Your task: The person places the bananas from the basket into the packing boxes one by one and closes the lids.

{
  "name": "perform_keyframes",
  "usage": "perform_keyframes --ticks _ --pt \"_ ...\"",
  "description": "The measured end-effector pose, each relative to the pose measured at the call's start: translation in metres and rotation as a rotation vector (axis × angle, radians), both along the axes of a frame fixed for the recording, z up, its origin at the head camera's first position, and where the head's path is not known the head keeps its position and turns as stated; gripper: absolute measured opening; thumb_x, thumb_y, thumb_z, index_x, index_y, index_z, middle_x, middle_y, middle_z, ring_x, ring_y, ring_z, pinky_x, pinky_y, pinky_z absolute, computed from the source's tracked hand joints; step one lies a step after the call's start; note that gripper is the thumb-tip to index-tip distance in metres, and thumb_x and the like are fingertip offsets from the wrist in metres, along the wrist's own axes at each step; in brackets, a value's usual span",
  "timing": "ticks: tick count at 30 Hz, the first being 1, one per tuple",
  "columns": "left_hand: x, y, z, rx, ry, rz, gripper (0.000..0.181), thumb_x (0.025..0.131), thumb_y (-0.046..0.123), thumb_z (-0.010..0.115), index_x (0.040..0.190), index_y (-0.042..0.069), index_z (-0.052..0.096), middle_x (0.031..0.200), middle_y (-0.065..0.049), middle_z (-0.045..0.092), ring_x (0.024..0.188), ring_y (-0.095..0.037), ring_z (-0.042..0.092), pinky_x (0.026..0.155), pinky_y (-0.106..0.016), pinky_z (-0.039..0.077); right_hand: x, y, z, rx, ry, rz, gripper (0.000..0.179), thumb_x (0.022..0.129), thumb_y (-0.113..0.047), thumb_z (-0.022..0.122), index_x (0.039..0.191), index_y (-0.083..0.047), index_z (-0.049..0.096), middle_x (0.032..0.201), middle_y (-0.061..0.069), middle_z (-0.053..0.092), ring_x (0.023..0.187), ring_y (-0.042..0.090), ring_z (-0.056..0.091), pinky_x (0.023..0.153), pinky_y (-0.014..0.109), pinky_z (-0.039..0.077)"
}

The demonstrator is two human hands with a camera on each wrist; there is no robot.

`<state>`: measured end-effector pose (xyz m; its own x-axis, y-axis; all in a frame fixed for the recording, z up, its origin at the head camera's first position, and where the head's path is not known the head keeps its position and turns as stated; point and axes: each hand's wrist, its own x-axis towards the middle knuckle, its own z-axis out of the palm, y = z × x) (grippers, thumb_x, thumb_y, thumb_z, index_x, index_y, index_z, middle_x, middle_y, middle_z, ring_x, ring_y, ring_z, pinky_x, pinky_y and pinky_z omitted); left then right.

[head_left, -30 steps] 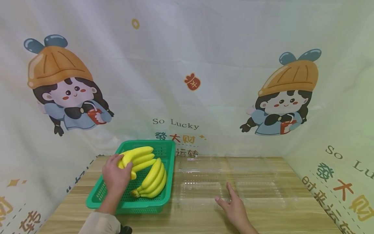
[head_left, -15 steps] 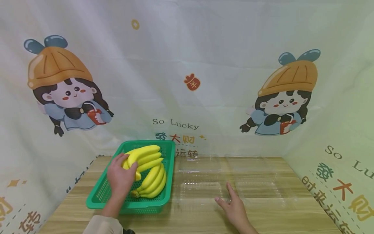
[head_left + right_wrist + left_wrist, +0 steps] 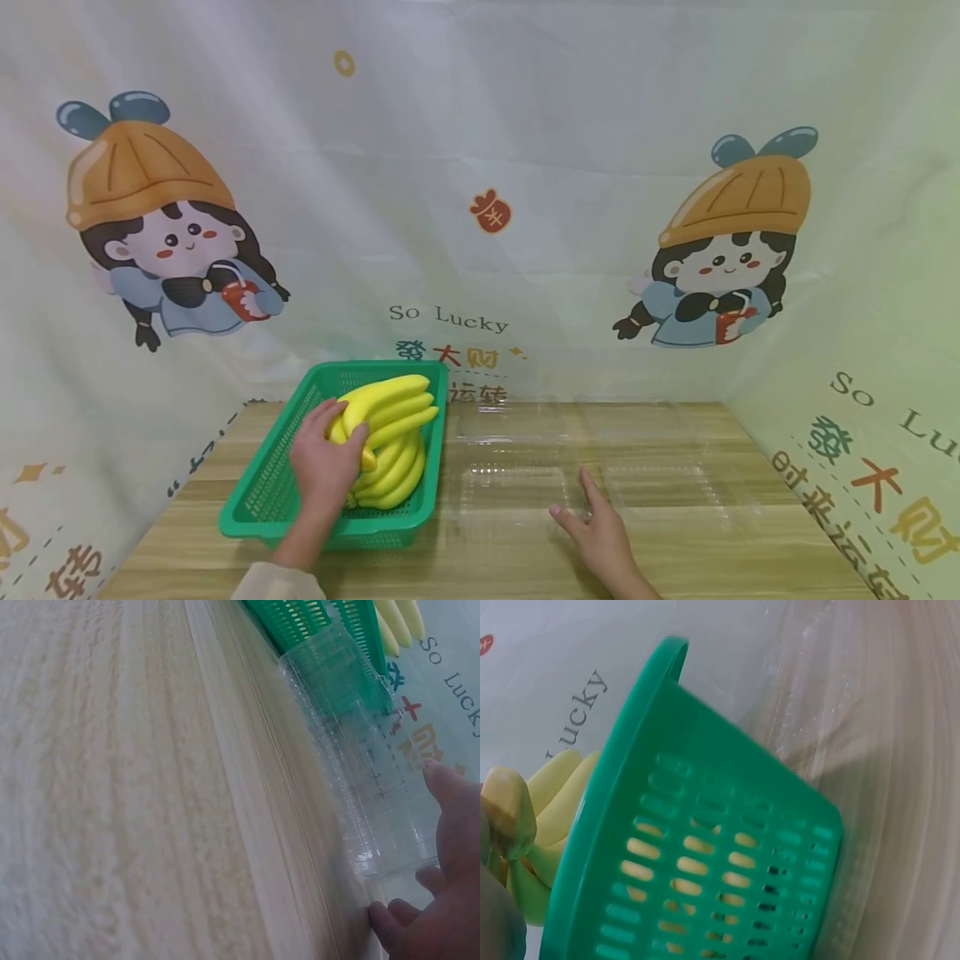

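Since the earlier frame the left hand (image 3: 324, 460) has carried its banana bunch (image 3: 386, 405) rightward and a little higher over the green basket (image 3: 258, 500), fingers curled round the stem end. Under that hand a second bunch (image 3: 393, 477) lies in the basket. Off to its right, the right hand (image 3: 596, 533) rests on the table (image 3: 487, 558), fingers straight, touching the near edge of a clear plastic tray (image 3: 525, 483). Beyond both hangs a cartoon-printed backdrop (image 3: 480, 208).
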<state>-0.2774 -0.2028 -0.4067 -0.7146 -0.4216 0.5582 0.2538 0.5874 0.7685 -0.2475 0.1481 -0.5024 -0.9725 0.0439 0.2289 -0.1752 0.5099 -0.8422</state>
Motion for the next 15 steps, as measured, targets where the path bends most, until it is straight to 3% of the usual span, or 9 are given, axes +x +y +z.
perform_keyframes --ticks 7,15 --pt "0.000 0.015 -0.002 0.011 0.054 -0.037 0.038 0.079 0.006 0.074 0.116 -0.002 0.068 0.130 -0.016 0.059 0.120 -0.038 0.051 0.090 -0.050 0.048 -0.001 0.000 -0.002 -0.012 -0.005 -0.003 0.080 0.089 -0.027 0.071 0.150 0.002 0.028 0.147 0.028 0.036 0.125 0.049 0.044 0.100 0.059 0.037" --pt "0.003 0.027 -0.002 0.026 0.040 -0.063 0.038 0.080 0.007 0.075 0.117 0.000 0.068 0.131 -0.013 0.059 0.118 -0.036 0.053 0.085 -0.048 0.051 0.000 -0.001 -0.001 -0.008 0.007 -0.005 0.080 0.088 -0.027 0.072 0.149 0.003 0.029 0.146 0.027 0.037 0.129 0.049 0.039 0.102 0.060 0.034"
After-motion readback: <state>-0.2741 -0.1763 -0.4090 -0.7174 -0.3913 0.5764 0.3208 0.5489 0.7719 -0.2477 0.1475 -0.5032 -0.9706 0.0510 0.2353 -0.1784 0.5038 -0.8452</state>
